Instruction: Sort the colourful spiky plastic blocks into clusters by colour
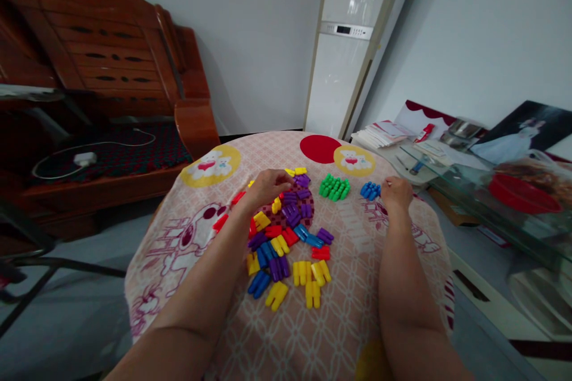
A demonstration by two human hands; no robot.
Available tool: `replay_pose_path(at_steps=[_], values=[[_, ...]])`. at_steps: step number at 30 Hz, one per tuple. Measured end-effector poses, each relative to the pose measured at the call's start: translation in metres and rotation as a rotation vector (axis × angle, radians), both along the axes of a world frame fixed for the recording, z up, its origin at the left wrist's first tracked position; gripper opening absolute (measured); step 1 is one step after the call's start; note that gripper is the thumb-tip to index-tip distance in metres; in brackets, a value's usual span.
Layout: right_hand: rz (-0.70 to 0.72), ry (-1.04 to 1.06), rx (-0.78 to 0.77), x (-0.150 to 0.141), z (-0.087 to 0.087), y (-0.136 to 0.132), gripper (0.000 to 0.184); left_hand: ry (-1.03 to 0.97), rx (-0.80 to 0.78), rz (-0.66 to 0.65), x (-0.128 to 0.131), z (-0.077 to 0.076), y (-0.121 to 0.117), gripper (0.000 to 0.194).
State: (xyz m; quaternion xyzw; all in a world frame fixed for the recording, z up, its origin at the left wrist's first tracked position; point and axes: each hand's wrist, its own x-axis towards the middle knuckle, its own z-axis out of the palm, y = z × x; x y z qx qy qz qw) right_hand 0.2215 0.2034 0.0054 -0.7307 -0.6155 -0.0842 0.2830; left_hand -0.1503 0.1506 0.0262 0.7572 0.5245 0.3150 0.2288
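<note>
Over the loose pile of small plastic toy pieces, my left hand (270, 186) has its fingers curled downward; whatever is in them is hidden. Just below it are a small yellow piece (276, 205) and purple pieces (291, 214). My right hand (397, 192) is closed, its fingertips beside a small group of blue pieces (370, 191); I cannot make out what it grips. Between the hands stand green pieces (334, 187) grouped in tight rows. Nearer to me lie scattered yellow pieces (313, 294), blue pieces (259, 284) and red pieces (320, 253).
A patterned cloth covers the round table (344, 321). To the right is a glass shelf (473, 181) with papers, a metal bowl (465, 128) and a red basin (522, 193). A wooden bench (111, 71) stands at left, a tall white cabinet unit (339, 77) behind.
</note>
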Motion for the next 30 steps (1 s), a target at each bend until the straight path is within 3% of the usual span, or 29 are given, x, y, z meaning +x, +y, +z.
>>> replay_pose_path(at_steps=[3, 6, 10, 13, 16, 22, 27, 30], values=[[0.074, 0.090, 0.072, -0.017, 0.016, 0.000, 0.032, 0.097, -0.121, -0.182, 0.009, 0.002, -0.006, 0.023], [0.254, 0.174, 0.087, -0.036, 0.024, -0.001, 0.032, 0.323, -0.198, -0.400, 0.033, 0.003, -0.020, 0.030], [0.338, 0.226, 0.062, -0.054, 0.027, -0.006, 0.031, 0.628, -0.150, -0.411, 0.065, -0.001, -0.037, 0.032], [0.385, 0.290, 0.012, -0.064, 0.028, -0.010, 0.028, 0.667, -0.155, -0.398, 0.068, -0.004, -0.037, 0.025], [0.522, 0.414, -0.151, -0.080, 0.029, -0.017, 0.023, 0.514, -0.160, -0.328, 0.055, -0.007, -0.025, 0.021], [0.846, 0.589, -0.619, -0.120, 0.028, -0.035, 0.015, -0.111, -0.083, -0.122, 0.039, -0.016, -0.002, 0.017], [0.855, 0.661, -0.611, -0.138, 0.029, -0.041, 0.013, -0.299, -0.064, -0.093, 0.048, -0.020, -0.001, 0.020], [0.805, 0.675, -0.563, -0.124, 0.037, -0.040, 0.011, -0.320, -0.068, -0.108, 0.052, -0.019, -0.002, 0.022]])
